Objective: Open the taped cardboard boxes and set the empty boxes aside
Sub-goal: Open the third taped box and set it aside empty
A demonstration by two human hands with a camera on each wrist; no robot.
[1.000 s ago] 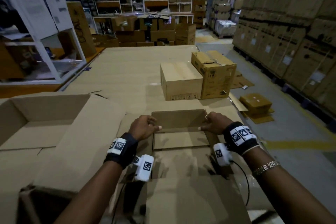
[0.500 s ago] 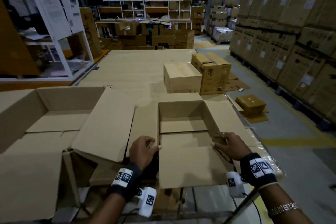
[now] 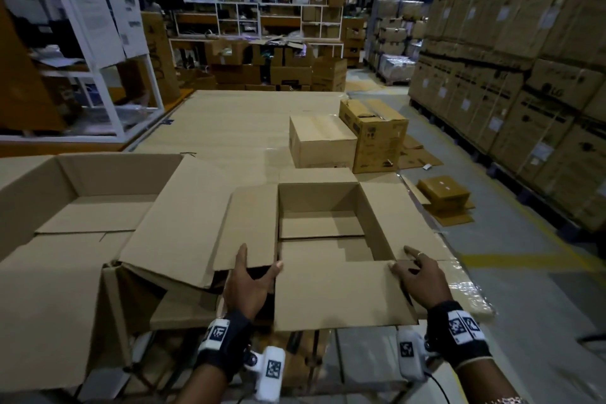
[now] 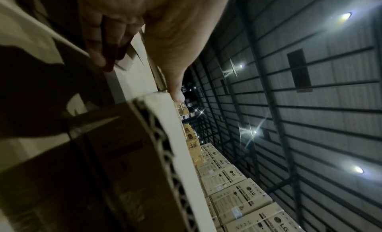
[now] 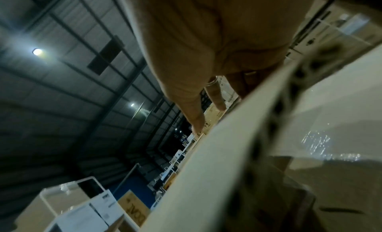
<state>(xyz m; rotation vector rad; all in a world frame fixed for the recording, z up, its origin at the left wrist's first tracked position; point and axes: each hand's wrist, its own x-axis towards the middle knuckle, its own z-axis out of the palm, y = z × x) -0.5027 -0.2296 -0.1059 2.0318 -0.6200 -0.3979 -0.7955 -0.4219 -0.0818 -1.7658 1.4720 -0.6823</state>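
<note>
Box (image 3: 321, 216) drawn nearer, left hand (image 3: 249, 285) gripping left flap, right hand (image 3: 418, 279) spread on right flap

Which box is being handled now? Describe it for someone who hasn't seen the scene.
Start at the cardboard-covered work surface. Beyond it stand two closed boxes; at its near edge, beside a larger open box, sits the small open box. Only it has both hands on it: left hand, right hand.
</note>
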